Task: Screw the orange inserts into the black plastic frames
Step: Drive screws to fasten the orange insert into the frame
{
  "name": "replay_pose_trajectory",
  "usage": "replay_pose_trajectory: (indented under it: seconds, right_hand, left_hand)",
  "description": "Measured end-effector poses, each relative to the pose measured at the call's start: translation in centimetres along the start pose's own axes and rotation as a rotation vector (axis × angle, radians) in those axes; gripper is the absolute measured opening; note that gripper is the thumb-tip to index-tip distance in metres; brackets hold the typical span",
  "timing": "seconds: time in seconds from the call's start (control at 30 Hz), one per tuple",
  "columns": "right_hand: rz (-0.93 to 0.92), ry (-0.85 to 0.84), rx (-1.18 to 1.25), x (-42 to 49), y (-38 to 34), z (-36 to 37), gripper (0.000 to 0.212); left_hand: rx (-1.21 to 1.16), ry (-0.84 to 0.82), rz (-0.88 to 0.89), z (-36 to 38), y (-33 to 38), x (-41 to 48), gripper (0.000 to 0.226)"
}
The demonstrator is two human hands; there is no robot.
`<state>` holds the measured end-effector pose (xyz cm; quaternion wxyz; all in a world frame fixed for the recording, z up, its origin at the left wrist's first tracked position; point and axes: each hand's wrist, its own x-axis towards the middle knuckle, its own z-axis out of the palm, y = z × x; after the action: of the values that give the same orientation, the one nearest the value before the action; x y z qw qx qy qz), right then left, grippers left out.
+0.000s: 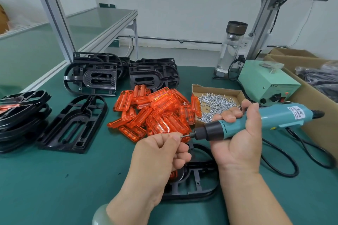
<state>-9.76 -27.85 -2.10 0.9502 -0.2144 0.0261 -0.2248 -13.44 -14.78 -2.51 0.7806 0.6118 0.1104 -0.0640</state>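
Note:
My right hand grips a teal electric screwdriver, held level with its bit pointing left. My left hand pinches a small screw against the bit tip. Beneath both hands lies a black plastic frame on the green mat, with an orange insert showing partly under my left hand. A heap of loose orange inserts sits just beyond my hands.
A cardboard tray of silver screws stands right of the heap. Black frames lie at the left, far left and back. A green power box, a glass bottle and cardboard boxes occupy the right.

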Motion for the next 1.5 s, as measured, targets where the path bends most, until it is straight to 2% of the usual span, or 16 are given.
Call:
replay_pose_trajectory:
  seconds: [0.33,0.5,0.63,0.87,1.0,1.13,1.5]
  right_hand:
    - [-0.006,0.012,0.002,-0.1,0.2,0.1,0.017]
    - [0.001,0.011,0.012,0.0,0.1,0.0,0.017]
    - [0.013,0.021,0.036,0.1,0.1,0.0,0.017]
    - [-0.002,0.036,0.053,0.2,-0.4,-0.2,0.017]
    - [-0.006,0.044,0.050,0.3,-0.5,-0.2,0.015]
    - [-0.010,0.032,0.040,0.2,-0.2,-0.2,0.014]
    - [-0.009,0.054,0.047,0.1,0.1,-0.1,0.012]
  left_hand:
    - [0.169,0.003,0.078,-0.3,0.2,0.3,0.026]
    - [0.257,0.005,0.202,-0.6,0.2,0.3,0.022]
    - [0.229,-0.034,0.258,-0.8,0.2,0.4,0.019]
    - [0.112,-0.126,0.194,-0.9,0.0,0.4,0.019]
    - [0.115,-0.081,0.215,-1.1,-0.1,0.5,0.016]
    - [0.157,-0.058,0.242,-1.2,-0.2,0.6,0.024]
    - [0.145,-0.082,0.255,-1.2,-0.4,0.8,0.025]
